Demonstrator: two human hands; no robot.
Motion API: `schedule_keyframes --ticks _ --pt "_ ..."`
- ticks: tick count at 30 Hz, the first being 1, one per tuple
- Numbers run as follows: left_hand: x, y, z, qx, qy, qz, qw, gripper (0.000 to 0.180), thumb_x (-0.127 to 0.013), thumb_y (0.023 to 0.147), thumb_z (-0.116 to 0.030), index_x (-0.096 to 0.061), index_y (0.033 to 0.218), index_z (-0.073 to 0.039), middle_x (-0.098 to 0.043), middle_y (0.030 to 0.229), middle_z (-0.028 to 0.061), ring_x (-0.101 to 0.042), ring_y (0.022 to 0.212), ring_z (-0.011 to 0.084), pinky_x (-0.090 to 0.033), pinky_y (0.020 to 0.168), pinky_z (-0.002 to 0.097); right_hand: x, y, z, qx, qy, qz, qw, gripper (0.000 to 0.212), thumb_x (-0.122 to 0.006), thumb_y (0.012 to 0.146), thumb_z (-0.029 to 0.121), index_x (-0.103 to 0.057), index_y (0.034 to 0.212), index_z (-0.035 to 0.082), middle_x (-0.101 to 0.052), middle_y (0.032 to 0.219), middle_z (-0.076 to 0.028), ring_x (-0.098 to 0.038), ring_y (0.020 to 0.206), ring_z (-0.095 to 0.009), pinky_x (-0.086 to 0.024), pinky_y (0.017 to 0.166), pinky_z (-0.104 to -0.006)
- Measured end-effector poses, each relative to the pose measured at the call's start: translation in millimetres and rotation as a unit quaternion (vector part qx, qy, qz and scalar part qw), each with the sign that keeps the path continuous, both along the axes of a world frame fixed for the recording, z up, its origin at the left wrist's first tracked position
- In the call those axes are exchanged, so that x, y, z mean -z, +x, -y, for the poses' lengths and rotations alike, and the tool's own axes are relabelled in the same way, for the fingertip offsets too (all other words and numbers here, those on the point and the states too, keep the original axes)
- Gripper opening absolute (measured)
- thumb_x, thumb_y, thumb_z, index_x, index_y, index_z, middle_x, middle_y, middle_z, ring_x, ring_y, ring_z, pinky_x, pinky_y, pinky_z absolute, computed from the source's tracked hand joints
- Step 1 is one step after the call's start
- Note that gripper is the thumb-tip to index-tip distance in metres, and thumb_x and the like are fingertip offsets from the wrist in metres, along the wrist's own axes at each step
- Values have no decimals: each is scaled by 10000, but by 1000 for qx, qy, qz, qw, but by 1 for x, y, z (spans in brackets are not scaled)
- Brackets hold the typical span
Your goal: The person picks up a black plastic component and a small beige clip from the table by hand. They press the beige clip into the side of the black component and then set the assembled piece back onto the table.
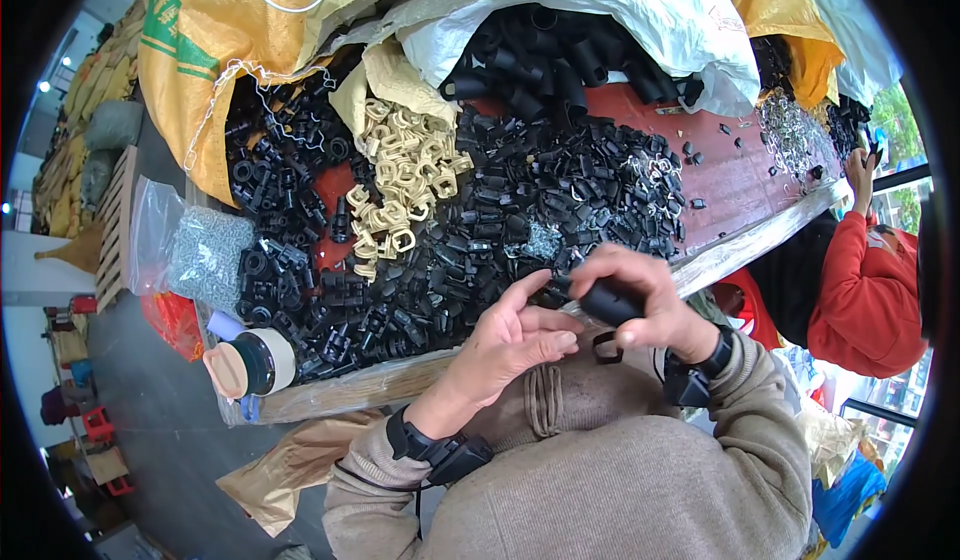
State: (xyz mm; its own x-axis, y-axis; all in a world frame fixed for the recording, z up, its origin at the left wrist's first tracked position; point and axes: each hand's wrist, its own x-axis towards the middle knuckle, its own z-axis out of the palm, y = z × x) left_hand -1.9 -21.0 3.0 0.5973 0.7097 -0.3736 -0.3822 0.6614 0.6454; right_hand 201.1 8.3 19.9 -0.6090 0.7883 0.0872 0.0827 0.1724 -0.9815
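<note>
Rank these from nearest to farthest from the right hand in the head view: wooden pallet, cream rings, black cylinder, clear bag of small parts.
1. Black cylinder: held in the right hand.
2. Cream rings: piled to its left.
3. Clear bag of small parts: farther left.
4. Wooden pallet: far left, beyond the bag.

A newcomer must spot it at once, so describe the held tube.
At the near edge of the red table, find the wearer's right hand. The black tube is in its grip. Other black tubes lie heaped at the white sack across the table; this one is apart, held.
</note>
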Motion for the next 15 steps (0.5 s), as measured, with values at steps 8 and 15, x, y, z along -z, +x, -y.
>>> schedule_keyframes --ticks 8,15 --pt "-5 -34 -14 -75 72 -104 989 630 -620 776 -124 -256 1269 25 -568 975 136 -560 855 142 -462 714 242 -4 102 41 106 -163 135 972 654 -673 609 515 -550 931 -41 -561 873 -118 -546 790 -216 -420 720 -306" --pt "-2 -92 -46 -177 303 -505 788 458 -622 750 -129 -438 1153 -12 -574 973 119 -570 815 179 -462 697 263 6 148 82 -24 61 552 832 554 -708 617 361 -566 974 -38 -598 913 -155 -584 811 -304 -452 742 -343"
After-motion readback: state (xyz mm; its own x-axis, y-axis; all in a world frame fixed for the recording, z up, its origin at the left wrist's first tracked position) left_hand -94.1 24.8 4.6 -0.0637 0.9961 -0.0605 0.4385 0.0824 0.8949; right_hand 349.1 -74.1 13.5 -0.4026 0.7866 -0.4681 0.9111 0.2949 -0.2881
